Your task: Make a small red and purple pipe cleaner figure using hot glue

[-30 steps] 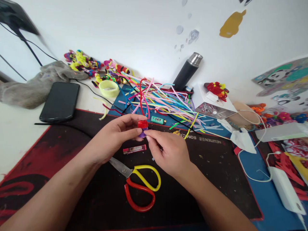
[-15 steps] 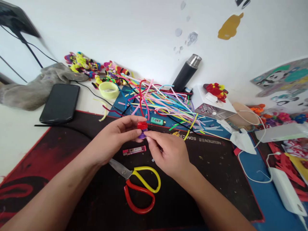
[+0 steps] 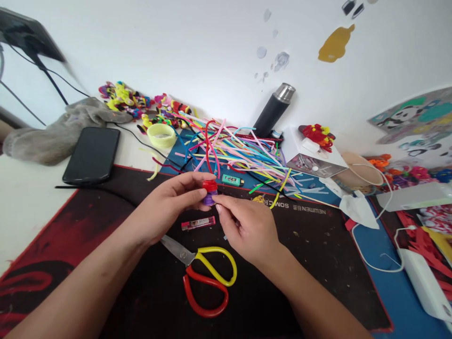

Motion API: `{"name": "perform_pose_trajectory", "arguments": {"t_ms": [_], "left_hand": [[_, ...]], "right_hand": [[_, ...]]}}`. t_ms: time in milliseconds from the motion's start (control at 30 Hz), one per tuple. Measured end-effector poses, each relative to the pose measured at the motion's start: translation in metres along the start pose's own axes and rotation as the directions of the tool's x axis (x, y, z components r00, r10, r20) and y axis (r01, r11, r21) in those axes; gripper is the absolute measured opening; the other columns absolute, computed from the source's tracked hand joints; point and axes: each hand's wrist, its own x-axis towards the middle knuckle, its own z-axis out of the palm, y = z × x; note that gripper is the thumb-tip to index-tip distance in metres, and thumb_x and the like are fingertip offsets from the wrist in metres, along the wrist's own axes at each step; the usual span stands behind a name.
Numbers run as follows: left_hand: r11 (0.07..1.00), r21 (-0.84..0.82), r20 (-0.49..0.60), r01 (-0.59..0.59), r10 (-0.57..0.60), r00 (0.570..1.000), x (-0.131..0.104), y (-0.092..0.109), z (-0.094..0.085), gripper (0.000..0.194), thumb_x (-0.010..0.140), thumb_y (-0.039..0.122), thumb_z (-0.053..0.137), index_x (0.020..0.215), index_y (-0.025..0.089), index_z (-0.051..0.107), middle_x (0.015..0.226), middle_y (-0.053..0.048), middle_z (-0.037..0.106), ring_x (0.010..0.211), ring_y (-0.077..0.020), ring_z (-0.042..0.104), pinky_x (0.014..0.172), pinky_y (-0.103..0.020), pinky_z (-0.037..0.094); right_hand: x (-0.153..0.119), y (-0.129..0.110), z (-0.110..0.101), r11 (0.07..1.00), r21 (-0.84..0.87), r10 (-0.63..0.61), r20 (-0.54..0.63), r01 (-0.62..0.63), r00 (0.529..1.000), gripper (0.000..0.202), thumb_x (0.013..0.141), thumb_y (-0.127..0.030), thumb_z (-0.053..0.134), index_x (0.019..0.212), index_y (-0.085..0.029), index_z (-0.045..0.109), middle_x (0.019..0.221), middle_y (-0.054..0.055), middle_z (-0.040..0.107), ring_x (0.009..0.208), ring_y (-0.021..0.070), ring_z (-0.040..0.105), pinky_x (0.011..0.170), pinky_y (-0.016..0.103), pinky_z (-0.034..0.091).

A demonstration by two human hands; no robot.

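My left hand (image 3: 176,200) pinches a small red-and-purple pipe-cleaner coil (image 3: 209,187) between thumb and fingers. Its upper part is red and its lower part purple. Red and pink stems (image 3: 208,153) rise above it. The thumb and index finger of my right hand (image 3: 247,223) are closed at the purple part's right edge; what lies between those fingertips is too small to see clearly. Just below my hands lies a narrow pink-and-clear case (image 3: 198,222). Scissors (image 3: 192,257) with one yellow and one red handle rest nearer me, their blade tips hidden by my left hand.
Loose pipe cleaners (image 3: 243,150) are heaped behind my hands, near a green lighter-like stick (image 3: 232,180). A black thermos (image 3: 270,113) and a white box (image 3: 314,157) stand behind. A phone (image 3: 92,155), yellow tape roll (image 3: 161,135) and finished pipe-cleaner figures (image 3: 125,99) are at left.
The view has shifted slightly, so everything sits a little lower in the picture. Both hands stay at the coil, and slightly more of its purple part shows.
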Motion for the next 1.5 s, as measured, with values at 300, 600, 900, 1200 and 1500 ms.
{"name": "perform_pose_trajectory", "arguments": {"t_ms": [300, 600, 900, 1200, 1500], "left_hand": [[1.000, -0.008, 0.015, 0.008, -0.008, 1.000, 0.0003, -0.0011, 0.0001, 0.030, 0.089, 0.030, 0.092, 0.119, 0.027, 0.088, 0.114, -0.006, 0.082, 0.096, -0.0193, 0.076, 0.084, -0.027, 0.067], [1.000, -0.011, 0.011, 0.011, -0.011, 1.000, 0.0007, 0.0015, 0.0027, 0.033, 0.086, 0.029, 0.092, 0.119, 0.024, 0.088, 0.106, -0.006, 0.081, 0.094, -0.0213, 0.076, 0.084, -0.032, 0.069], [1.000, -0.015, 0.036, 0.014, -0.013, 0.999, 0.0012, -0.0008, 0.0006, 0.032, 0.088, 0.031, 0.093, 0.120, 0.027, 0.089, 0.108, -0.006, 0.081, 0.097, -0.0208, 0.076, 0.085, -0.030, 0.069], [0.999, -0.046, 0.036, 0.027, -0.026, 0.999, 0.0007, 0.0011, 0.0022, 0.030, 0.086, 0.031, 0.095, 0.115, 0.027, 0.090, 0.107, -0.005, 0.081, 0.094, -0.0196, 0.077, 0.084, -0.028, 0.069], [0.998, -0.058, 0.007, 0.027, -0.026, 1.000, 0.0005, 0.0025, 0.0033, 0.030, 0.083, 0.027, 0.096, 0.112, 0.025, 0.091, 0.104, -0.005, 0.082, 0.087, -0.0172, 0.076, 0.081, -0.026, 0.069]], "right_hand": [[-0.0008, -0.0002, -0.0008, 1.000, 0.016, -0.005, -0.022, 0.006, 1.000, 0.024, 0.113, -0.021, 0.059, 0.123, -0.018, 0.081, 0.105, 0.007, 0.091, 0.085, 0.0200, 0.087, 0.077, 0.031, 0.063], [-0.0028, 0.0009, 0.0003, 1.000, -0.002, 0.020, 0.002, -0.020, 1.000, 0.029, 0.114, -0.025, 0.057, 0.129, -0.021, 0.082, 0.106, 0.006, 0.091, 0.084, 0.0193, 0.086, 0.077, 0.030, 0.062], [-0.0030, 0.0015, 0.0003, 1.000, 0.008, 0.016, -0.003, -0.016, 1.000, 0.029, 0.114, -0.023, 0.058, 0.129, -0.018, 0.083, 0.107, 0.008, 0.091, 0.085, 0.0201, 0.086, 0.078, 0.030, 0.063], [-0.0028, 0.0013, 0.0007, 1.000, 0.024, 0.003, -0.029, -0.002, 1.000, 0.027, 0.114, -0.021, 0.059, 0.128, -0.016, 0.082, 0.106, 0.007, 0.091, 0.083, 0.0193, 0.086, 0.076, 0.030, 0.062], [-0.0047, 0.0022, 0.0009, 0.999, 0.035, -0.006, -0.059, 0.008, 0.998, 0.025, 0.113, -0.020, 0.060, 0.126, -0.017, 0.082, 0.106, 0.007, 0.091, 0.080, 0.0185, 0.085, 0.074, 0.029, 0.061]]}}
